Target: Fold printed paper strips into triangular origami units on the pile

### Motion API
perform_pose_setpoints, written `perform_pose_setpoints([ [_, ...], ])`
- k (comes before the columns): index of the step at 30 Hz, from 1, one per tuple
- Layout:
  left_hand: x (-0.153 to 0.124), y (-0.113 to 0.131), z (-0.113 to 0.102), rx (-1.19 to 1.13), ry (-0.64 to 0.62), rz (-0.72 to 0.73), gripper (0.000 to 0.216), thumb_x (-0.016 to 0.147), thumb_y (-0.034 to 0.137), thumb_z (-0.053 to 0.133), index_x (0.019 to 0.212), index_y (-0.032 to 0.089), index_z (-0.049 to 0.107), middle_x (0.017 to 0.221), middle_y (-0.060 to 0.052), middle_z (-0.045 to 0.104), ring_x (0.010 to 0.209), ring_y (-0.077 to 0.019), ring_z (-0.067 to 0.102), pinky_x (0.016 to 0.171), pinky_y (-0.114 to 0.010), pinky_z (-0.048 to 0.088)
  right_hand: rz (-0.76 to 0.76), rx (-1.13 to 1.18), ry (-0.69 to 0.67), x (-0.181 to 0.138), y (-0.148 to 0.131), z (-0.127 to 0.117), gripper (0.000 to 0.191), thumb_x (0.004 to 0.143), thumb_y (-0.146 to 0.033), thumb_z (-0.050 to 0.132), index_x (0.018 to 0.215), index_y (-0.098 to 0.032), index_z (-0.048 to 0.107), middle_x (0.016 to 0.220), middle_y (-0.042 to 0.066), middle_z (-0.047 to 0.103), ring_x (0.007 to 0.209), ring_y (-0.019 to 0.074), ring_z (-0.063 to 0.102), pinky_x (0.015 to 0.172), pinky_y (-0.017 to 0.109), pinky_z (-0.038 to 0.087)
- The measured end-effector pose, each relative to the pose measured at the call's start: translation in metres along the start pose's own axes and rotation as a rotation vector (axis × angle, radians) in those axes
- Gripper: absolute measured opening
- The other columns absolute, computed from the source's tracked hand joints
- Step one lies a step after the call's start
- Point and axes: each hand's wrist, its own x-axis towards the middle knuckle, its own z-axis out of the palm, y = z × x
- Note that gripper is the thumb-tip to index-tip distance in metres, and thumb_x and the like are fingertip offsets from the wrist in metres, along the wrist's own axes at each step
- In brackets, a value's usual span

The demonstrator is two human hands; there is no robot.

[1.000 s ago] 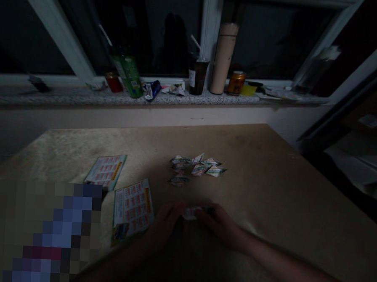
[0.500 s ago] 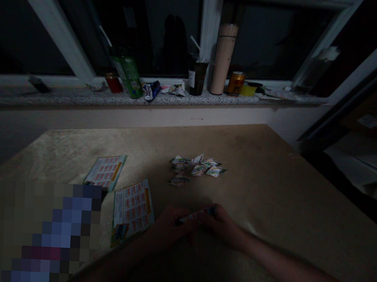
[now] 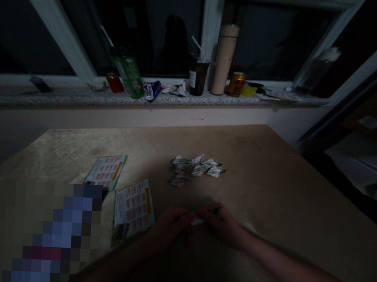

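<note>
Near the table's [image 3: 269, 170] front edge, the left hand [image 3: 171, 224] and the right hand [image 3: 223, 225] both pinch one small paper piece [image 3: 198, 220] from opposite ends, seemingly to press it flat. Folded pieces [image 3: 196, 168] lie gathered mid-table, out of the hands' way.

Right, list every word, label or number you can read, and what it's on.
None readable; picture is dark.
Two printed sheets: red rows, blurred.
The folded paper pieces: unreadable.
Labels on green bottle, dark cup, orange can: too small.
The paper in left hand and right hand: unreadable.
</note>
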Motion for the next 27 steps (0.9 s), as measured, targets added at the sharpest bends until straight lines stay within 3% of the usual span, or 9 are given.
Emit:
perform_pose_setpoints([
  [9,0.0002,-0.0009,0.0004,0.092,0.0,0.016,0.05,0.087,0.052,0.036,0.066,0.014,0.062,0.046,0.001,0.061,0.047,-0.0128,0.057,0.053,-0.018,0.039,0.137,0.139,0.078,0.0013,0.0049,0.0012,0.053,0.072,-0.065,0.049,0.054,-0.016,0.046,0.049,-0.005,0.034,0.046,0.0074,0.027,0.042,0.021,0.02],
  [14,0.0002,-0.0017,-0.0007,0.118,0.019,0.016,0.049,0.085,0.051,0.038,0.064,0.015,0.062,0.049,0.001,0.062,0.048,-0.0132,0.056,0.051,-0.019,0.038,0.128,0.015,0.131,0.0009,0.0046,0.0014,0.054,0.076,-0.066,0.044,0.053,-0.016,0.044,0.049,-0.005,0.032,0.046,0.0075,0.026,0.042,0.021,0.021],
  [20,-0.0007,0.0049,-0.001,0.196,0.013,0.084,0.049,0.089,0.046,0.035,0.061,0.016,0.062,0.057,0.001,0.066,0.058,-0.014,0.058,0.06,-0.02,0.039,0.125,-0.043,0.114,0.001,0.0042,0.0018,0.055,0.076,-0.065,0.043,0.052,-0.016,0.044,0.048,-0.005,0.031,0.045,0.0072,0.024,0.041,0.021,0.023],
  [27,-0.0018,0.0051,-0.0003,0.143,0.014,0.059,0.049,0.091,0.044,0.032,0.062,0.017,0.06,0.049,0.001,0.063,0.055,-0.0145,0.058,0.062,-0.02,0.04,0.032,-0.047,0.217,0.0012,0.003,-0.0029,0.054,0.08,-0.063,0.037,0.051,-0.018,0.042,0.049,-0.003,0.034,0.046,0.0091,0.028,0.044,0.023,0.028],
])
